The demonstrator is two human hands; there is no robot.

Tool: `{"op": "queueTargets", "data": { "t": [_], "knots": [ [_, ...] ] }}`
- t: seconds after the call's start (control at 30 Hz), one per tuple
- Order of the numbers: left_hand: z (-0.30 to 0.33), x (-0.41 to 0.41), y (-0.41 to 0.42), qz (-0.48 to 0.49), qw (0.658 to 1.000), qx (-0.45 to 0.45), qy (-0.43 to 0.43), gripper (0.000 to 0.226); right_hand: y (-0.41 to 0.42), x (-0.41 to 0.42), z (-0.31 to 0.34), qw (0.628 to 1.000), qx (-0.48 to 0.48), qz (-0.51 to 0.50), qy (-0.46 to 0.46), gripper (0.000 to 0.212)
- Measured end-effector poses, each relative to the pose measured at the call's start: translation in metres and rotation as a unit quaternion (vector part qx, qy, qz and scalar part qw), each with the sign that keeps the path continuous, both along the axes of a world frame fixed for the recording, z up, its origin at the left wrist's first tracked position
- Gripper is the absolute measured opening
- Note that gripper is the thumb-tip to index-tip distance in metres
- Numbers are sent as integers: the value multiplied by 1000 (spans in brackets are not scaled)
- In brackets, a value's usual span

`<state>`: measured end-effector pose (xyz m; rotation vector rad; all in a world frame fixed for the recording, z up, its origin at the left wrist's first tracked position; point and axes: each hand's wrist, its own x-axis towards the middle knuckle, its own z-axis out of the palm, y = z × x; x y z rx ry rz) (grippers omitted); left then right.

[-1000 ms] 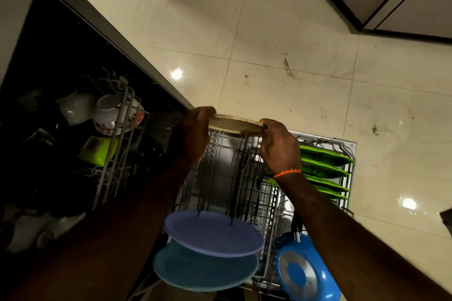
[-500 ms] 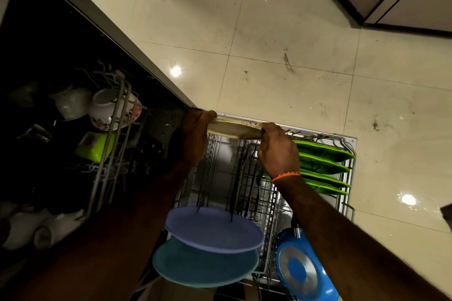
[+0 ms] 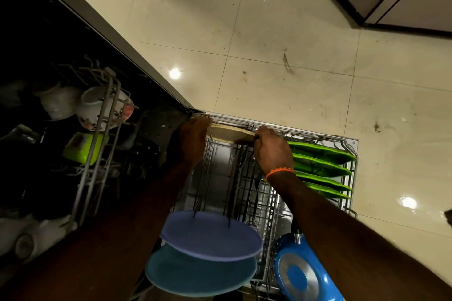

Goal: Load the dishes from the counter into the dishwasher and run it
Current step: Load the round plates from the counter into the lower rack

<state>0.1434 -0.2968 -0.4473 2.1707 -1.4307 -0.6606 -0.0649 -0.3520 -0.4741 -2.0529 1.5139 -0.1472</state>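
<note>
The pale beige round plate stands on its edge at the far end of the pulled-out grey wire lower rack, with the left hand and the right hand gripping its two sides, fingers curled around the rim. I think it could miss the slot between the dark tines and tip flat, or knock the green plates just beside it, if the hands release too early. Compared with a second ago, the plate has come lower and farther toward the rack's end.
</note>
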Motion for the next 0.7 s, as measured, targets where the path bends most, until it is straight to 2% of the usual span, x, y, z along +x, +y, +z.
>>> {"op": "queueTargets", "data": {
  "t": [0.07, 0.13, 0.27, 0.43, 0.53, 0.7],
  "knots": [
    [-2, 5, -4, 8, 1000, 2, 0, 30, -9, 5, -3, 999, 20, -25, 5, 19],
    [-4, 8, -10, 26, 999, 24, 0, 45, -14, 6, -3, 998, 53, -43, 16, 21],
    [3, 4, -7, 92, 989, 111, -45, 66, -9, 0, 10, 995, 79, -54, 16, 48],
    [39, -9, 22, 27, 980, 183, -78, 85, 9, -11, 49, 997, 79, -6, 21, 47],
    [74, -20, 31, -7, 978, 193, -80, 86, 25, -12, 89, 996, 85, 15, 5, 52],
    [144, -45, 46, -45, 974, 208, -74, 75, 49, -16, 160, 992, 109, 63, 14, 75]
  ]
}}
